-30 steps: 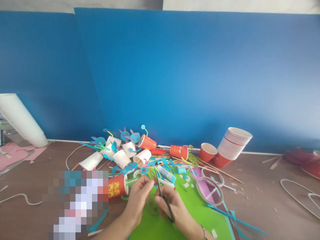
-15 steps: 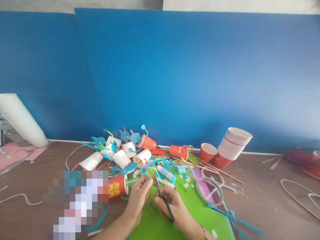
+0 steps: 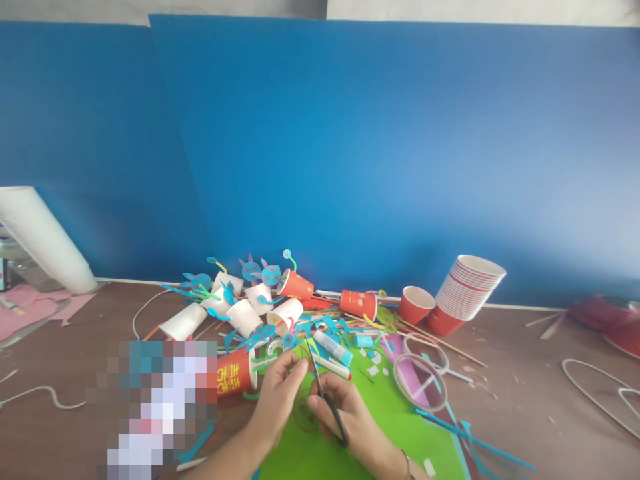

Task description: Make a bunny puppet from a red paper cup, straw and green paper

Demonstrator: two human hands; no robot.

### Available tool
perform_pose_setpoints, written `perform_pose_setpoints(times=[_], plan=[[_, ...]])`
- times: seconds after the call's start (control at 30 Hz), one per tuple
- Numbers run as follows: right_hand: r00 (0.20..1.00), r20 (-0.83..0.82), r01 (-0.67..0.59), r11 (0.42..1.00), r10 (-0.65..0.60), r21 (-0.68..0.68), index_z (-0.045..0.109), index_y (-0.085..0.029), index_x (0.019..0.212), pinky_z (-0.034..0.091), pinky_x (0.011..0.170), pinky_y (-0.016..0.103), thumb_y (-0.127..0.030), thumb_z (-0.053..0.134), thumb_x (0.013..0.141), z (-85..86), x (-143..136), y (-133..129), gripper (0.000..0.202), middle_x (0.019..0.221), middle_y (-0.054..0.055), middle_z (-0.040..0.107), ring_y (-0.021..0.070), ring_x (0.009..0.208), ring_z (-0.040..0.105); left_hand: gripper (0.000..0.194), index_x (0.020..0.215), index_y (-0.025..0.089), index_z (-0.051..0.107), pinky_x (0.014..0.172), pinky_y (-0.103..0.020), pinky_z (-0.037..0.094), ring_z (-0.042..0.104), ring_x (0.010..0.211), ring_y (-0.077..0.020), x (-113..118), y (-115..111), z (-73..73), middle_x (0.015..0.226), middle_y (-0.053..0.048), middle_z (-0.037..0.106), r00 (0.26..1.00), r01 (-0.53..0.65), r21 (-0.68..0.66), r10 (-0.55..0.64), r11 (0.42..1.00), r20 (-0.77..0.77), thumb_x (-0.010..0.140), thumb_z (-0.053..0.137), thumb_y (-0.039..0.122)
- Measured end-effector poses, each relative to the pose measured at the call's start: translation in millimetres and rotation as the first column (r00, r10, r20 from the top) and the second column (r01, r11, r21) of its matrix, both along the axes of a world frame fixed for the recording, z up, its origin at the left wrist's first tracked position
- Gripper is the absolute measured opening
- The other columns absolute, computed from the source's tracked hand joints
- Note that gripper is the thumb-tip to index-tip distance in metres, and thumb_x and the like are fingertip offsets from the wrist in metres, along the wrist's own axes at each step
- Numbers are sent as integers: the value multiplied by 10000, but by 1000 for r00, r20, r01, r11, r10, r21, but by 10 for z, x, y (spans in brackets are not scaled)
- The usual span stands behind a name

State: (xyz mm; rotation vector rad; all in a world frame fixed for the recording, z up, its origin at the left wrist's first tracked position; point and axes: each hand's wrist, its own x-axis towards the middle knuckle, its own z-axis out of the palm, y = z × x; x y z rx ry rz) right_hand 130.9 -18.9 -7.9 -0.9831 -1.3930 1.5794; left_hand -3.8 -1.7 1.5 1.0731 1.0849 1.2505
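My right hand is closed around the dark handles of a pair of scissors, whose thin blades point up and away from me. Pinched between the thumb and fingers of my left hand is a small piece of green paper with a drawn line on it. The blades lie right beside this piece; whether they touch it I cannot tell. Beneath both hands spreads a larger green sheet, where a round drawn outline partly shows between them.
A glue stick and a marker lie just beyond my hands. Several paper cups with blue cutouts lie behind, left of a tall cup stack. Tape rolls and a blue pencil-like stick sit to the right.
Almost nothing differs. My left hand has shifted very slightly beside the blades; both hands keep their holds.
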Motion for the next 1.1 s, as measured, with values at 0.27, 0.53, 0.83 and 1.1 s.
perform_pose_setpoints(times=[0.27, 0.53, 0.83, 1.1], plan=[[1000, 20, 6, 1000, -5, -19, 483, -183, 721, 250, 348, 174, -605, 678, 677, 27, 5, 2, 467, 456, -79, 397, 53, 361, 330, 291, 605, 192, 452, 444, -209, 201, 223, 454, -75, -19, 4, 10, 494, 87, 306, 999, -2, -8, 2, 1000, -36, 773, 593, 384], [1000, 14, 6, 1000, -5, -23, 514, -167, 728, 298, 360, 171, -592, 693, 667, -2, 12, 28, 465, 477, -57, 458, 63, 370, 397, 330, 587, 188, 460, 485, -211, 272, 310, 486, -88, -24, 25, 6, 518, 72, 366, 998, 30, -4, -30, 1000, -48, 730, 618, 440], [998, 62, 5, 999, -2, -46, 510, -170, 692, 265, 327, 166, -624, 669, 666, 51, 34, 38, 482, 431, -74, 411, 49, 335, 341, 314, 588, 188, 468, 468, -213, 245, 277, 452, -78, -42, 35, 11, 469, 88, 330, 999, 46, -33, -47, 998, -24, 732, 629, 417], [997, 73, -6, 998, 11, -67, 526, -167, 698, 278, 315, 157, -605, 689, 654, 72, 49, 46, 470, 438, -74, 426, 43, 325, 344, 313, 619, 187, 472, 434, -210, 179, 217, 418, -58, -78, 54, -11, 476, 97, 336, 996, 88, -90, -85, 992, 40, 720, 640, 431]])
